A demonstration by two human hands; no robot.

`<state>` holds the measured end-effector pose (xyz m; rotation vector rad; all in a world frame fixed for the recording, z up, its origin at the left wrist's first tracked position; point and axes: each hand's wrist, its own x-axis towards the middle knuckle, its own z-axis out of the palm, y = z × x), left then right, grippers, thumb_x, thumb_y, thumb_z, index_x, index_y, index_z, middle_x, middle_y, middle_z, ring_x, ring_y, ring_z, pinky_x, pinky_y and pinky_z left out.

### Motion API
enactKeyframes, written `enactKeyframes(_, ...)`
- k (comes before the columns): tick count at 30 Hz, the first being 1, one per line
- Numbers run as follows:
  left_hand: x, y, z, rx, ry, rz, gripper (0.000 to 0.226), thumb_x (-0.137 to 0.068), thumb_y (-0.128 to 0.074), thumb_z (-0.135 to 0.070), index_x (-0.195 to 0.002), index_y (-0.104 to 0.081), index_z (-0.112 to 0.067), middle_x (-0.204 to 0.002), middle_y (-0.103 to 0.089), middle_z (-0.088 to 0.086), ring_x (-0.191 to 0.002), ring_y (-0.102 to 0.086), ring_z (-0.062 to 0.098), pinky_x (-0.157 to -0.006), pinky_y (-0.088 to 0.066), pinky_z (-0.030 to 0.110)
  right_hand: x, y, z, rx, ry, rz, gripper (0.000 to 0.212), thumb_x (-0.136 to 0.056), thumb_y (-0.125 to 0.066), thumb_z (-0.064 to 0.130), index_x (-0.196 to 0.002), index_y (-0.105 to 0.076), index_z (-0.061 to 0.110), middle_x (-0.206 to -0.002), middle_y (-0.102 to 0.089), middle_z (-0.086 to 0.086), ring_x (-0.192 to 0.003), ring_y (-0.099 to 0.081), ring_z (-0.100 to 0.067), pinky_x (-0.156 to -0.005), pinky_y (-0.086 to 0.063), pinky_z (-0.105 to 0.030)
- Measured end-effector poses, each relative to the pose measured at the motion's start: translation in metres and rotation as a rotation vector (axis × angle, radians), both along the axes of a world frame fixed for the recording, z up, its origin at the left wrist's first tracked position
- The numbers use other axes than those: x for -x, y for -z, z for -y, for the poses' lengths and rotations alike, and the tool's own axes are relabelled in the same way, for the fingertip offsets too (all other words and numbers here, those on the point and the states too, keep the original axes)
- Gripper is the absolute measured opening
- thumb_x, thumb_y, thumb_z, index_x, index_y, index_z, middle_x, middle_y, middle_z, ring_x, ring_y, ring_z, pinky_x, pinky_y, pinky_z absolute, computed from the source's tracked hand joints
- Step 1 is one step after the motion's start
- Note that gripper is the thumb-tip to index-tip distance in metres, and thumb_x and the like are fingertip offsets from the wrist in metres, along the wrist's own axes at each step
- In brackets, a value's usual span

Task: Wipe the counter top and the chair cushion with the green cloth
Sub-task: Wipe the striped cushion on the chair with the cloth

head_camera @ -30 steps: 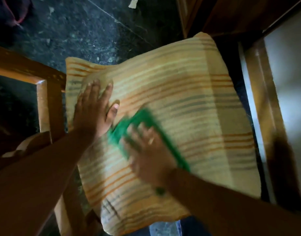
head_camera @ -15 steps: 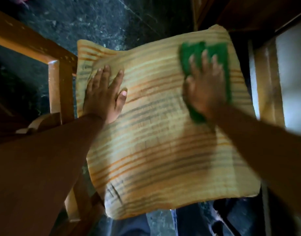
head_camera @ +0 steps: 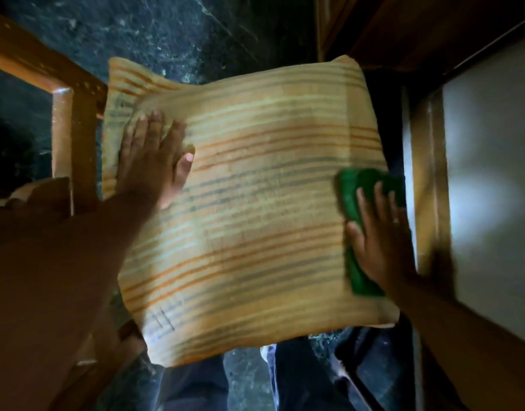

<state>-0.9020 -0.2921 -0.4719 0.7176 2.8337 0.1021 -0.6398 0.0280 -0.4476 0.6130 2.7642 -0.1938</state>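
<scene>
A square chair cushion (head_camera: 255, 209) with orange, cream and grey stripes fills the middle of the view. My left hand (head_camera: 154, 161) lies flat with fingers spread on its upper left part and holds nothing. At the cushion's right edge, my right hand (head_camera: 382, 235) presses the green cloth (head_camera: 356, 185) down against the fabric. The cloth shows above and to the left of my fingers; the part under my palm is hidden.
A wooden chair frame (head_camera: 65, 126) runs along the left, under the cushion's edge. On the right stands a wooden-edged pale surface (head_camera: 486, 179), close to the cloth. Dark stone floor (head_camera: 154, 34) lies beyond, and my legs (head_camera: 196, 387) show below the cushion.
My right hand has dragged the green cloth from the cushion's far right corner down along the right edge, towards me. My left hand stays flat on the upper left part.
</scene>
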Motion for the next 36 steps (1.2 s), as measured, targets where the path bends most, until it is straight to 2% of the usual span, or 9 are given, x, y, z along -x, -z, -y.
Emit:
enactKeyframes(3, -0.061, -0.012, 0.001, -0.041, -0.205, -0.004, 0.084, -0.091, -0.032, -0.057, -0.154, -0.017, -0.004, -0.161, -0.021, 0.024, -0.148, -0.020, 0.042, -0.121, -0.008, 0.051, 0.044, 0.003, -0.004, -0.009, 0.165, -0.066, 0.067, -0.097, -0.020, 0.049, -0.157, -0.015, 0.020, -0.164, -0.013, -0.019, -0.149, -0.014, -0.043, -0.117, -0.022, -0.061)
enactKeyframes(9, -0.188, -0.003, 0.029, -0.028, -0.374, 0.084, 0.094, -0.086, -0.044, -0.059, -0.153, -0.019, 0.001, -0.161, -0.020, 0.025, -0.150, -0.018, 0.037, -0.123, -0.011, 0.048, 0.146, 0.007, 0.045, -0.071, -0.059, -0.107, 0.064, -0.098, -0.027, 0.044, -0.156, -0.022, 0.017, -0.163, -0.016, -0.023, -0.147, -0.015, -0.048, -0.118, -0.016, -0.058)
enactKeyframes(14, -0.186, 0.002, 0.034, -0.039, -0.369, 0.073, 0.096, -0.081, -0.047, -0.059, -0.154, -0.020, -0.002, -0.161, -0.021, 0.022, -0.150, -0.018, 0.034, -0.123, -0.009, 0.044, 0.201, 0.020, 0.173, 0.060, -0.757, -0.057, 0.064, -0.098, -0.028, 0.045, -0.157, -0.017, 0.021, -0.166, -0.010, -0.014, -0.151, -0.008, -0.040, -0.120, -0.007, -0.051)
enactKeyframes(17, -0.187, 0.001, 0.037, -0.051, -0.364, 0.061, 0.095, -0.079, -0.049, -0.058, -0.152, -0.028, 0.000, -0.160, -0.025, 0.023, -0.149, -0.022, 0.036, -0.122, -0.012, 0.045, 0.223, 0.017, 0.167, 0.097, -1.108, -0.013, 0.064, -0.099, -0.036, 0.045, -0.157, -0.021, 0.022, -0.166, -0.015, -0.010, -0.150, -0.014, -0.037, -0.121, -0.013, -0.047)
enactKeyframes(22, -0.183, -0.002, 0.034, -0.010, -0.348, 0.058, 0.094, -0.080, -0.046, -0.058, -0.152, -0.027, -0.001, -0.159, -0.026, 0.024, -0.148, -0.021, 0.038, -0.122, -0.006, 0.044, 0.261, 0.020, 0.077, -0.061, -0.586, -0.100, 0.061, -0.099, -0.037, 0.043, -0.156, -0.025, 0.022, -0.164, -0.020, -0.015, -0.148, -0.021, -0.039, -0.120, -0.016, -0.045)
enactKeyframes(26, -0.183, 0.003, 0.033, 0.008, -0.332, 0.081, 0.092, -0.083, -0.039, -0.058, -0.153, -0.024, -0.001, -0.160, -0.023, 0.024, -0.149, -0.019, 0.038, -0.122, -0.007, 0.046, 0.201, 0.016, 0.075, 0.000, -0.463, -0.201, 0.061, -0.092, -0.044, 0.037, -0.150, -0.040, 0.019, -0.158, -0.034, -0.020, -0.142, -0.032, -0.046, -0.115, -0.027, -0.054)
enactKeyframes(30, -0.183, -0.004, 0.033, -0.008, -0.321, 0.102, 0.087, -0.084, -0.038, -0.053, -0.152, -0.027, -0.001, -0.160, -0.025, 0.024, -0.148, -0.023, 0.039, -0.121, -0.012, 0.049, 0.039, 0.016, 0.123, 0.211, -1.156, -0.073, 0.060, -0.086, -0.056, 0.043, -0.144, -0.046, 0.028, -0.154, -0.041, -0.012, -0.138, -0.038, -0.043, -0.111, -0.032, -0.055)
enactKeyframes(32, -0.181, -0.013, 0.033, -0.081, -0.343, 0.133, 0.082, -0.083, -0.037, -0.047, -0.152, -0.029, -0.002, -0.160, -0.025, 0.022, -0.149, -0.021, 0.038, -0.123, -0.010, 0.048, 0.009, 0.011, 0.120, 0.253, -1.311, 0.008, 0.061, -0.089, -0.050, 0.051, -0.146, -0.042, 0.033, -0.158, -0.038, -0.006, -0.143, -0.036, -0.037, -0.117, -0.026, -0.052)
enactKeyframes(36, -0.172, -0.040, 0.028, -0.240, -0.312, 0.197, 0.065, -0.084, -0.036, -0.048, -0.138, -0.049, -0.013, -0.154, -0.037, 0.019, -0.148, -0.022, 0.037, -0.121, -0.009, 0.056, 0.015, -0.013, 0.111, 0.243, -1.062, -0.070, 0.060, -0.092, -0.043, 0.055, -0.147, -0.044, 0.031, -0.156, -0.040, -0.008, -0.141, -0.041, -0.034, -0.114, -0.031, -0.053)
